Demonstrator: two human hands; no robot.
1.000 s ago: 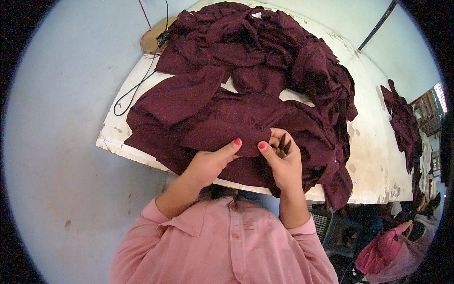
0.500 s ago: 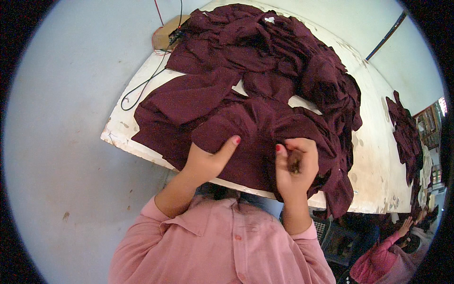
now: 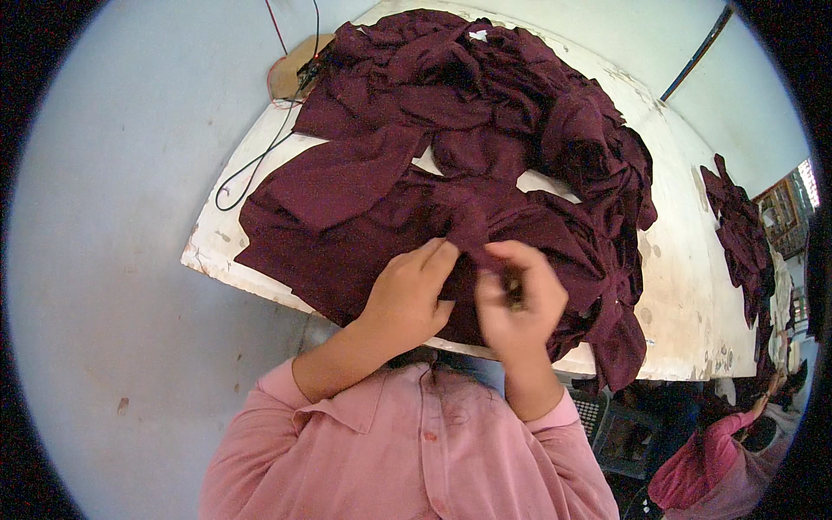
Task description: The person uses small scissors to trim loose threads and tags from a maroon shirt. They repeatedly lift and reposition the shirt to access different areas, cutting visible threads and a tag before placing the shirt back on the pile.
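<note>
A maroon garment (image 3: 338, 269) lies spread along the near edge of the table, its cloth bunched in the middle. My left hand (image 3: 407, 290) is closed on a fold of that cloth, the fingers bent over it. Close to its right, my right hand (image 3: 520, 299) is curled and slightly blurred by motion, its fingertips at the same bunched cloth. Within its palm sits a small dark object with a brassy glint (image 3: 516, 290), too blurred and covered to name.
Behind the garment rises a large heap of maroon clothes (image 3: 503, 78) on the pale, worn table (image 3: 685, 321). A black cable (image 3: 251, 165) and a brown board (image 3: 290, 74) are at the far left. More maroon clothing (image 3: 737, 234) and a co-worker in pink (image 3: 702, 459) are on the right.
My hands have come closer together over the middle of the garment. My left hand has moved right and turned its back upward; my right hand has shifted left.
</note>
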